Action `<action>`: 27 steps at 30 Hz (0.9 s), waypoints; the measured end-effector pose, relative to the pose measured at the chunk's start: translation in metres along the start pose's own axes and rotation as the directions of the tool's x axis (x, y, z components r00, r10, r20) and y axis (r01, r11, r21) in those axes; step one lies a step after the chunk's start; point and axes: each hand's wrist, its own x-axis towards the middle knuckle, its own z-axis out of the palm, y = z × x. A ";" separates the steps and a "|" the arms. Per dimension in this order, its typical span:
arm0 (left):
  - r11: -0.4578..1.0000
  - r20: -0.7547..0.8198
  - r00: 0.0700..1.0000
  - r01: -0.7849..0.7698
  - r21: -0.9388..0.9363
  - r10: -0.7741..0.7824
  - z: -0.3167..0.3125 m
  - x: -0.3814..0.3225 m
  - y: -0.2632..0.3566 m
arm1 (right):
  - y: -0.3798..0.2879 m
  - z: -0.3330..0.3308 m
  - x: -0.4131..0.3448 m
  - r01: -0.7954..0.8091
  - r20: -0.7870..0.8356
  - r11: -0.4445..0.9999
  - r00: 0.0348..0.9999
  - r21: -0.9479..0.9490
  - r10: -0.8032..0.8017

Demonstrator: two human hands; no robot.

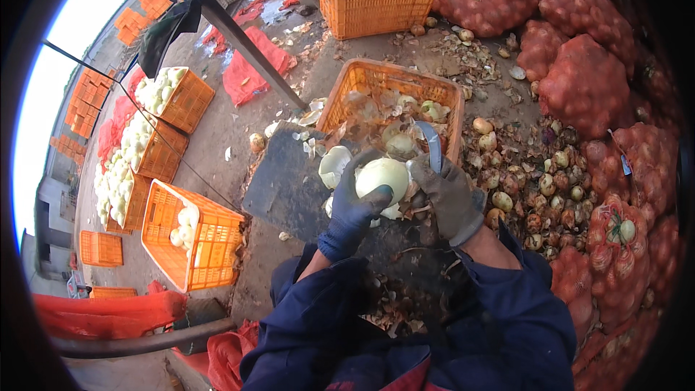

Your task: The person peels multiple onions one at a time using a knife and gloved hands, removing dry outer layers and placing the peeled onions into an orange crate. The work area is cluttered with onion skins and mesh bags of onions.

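My left hand [355, 201], in a dark work glove, holds a peeled pale onion [382, 178] with the thumb across its near side. Close at the onion's right side is my right hand [448, 195], in a grey glove, closed round a small knife whose curved blade [430, 144] points up and away from me. The knife's handle is hidden in the glove. Pieces of white onion layer [334, 167] lie just beyond my left hand. Past both hands stands an orange plastic crate [457, 119] holding skins and some onions.
Unpeeled onions [543, 190] cover the ground at right, beside stacked red mesh sacks [583, 84]. A dark board [282, 182] lies left of my hands. An orange crate with peeled onions [217, 233] stands at left, with full crates [187, 103] behind. A metal pole [244, 43] slants down beyond.
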 end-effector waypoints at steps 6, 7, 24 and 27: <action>0.794 0.082 0.988 0.154 -0.588 -0.131 0.016 -0.007 0.000 | -0.007 -0.006 -0.005 0.005 -0.047 0.980 0.999 0.200 0.005; 0.755 0.093 0.989 0.149 -0.639 -0.116 0.013 -0.007 -0.001 | -0.006 -0.009 -0.004 0.067 -0.093 0.973 0.995 0.221 -0.048; 0.847 0.077 0.997 0.066 -0.527 -0.029 0.012 -0.003 -0.001 | 0.001 -0.006 0.010 0.403 0.298 0.773 0.911 -0.490 -0.286; 0.851 0.103 0.989 0.142 -0.505 -0.104 0.011 -0.001 -0.005 | 0.003 -0.007 0.004 0.360 0.290 0.810 0.925 -0.464 -0.245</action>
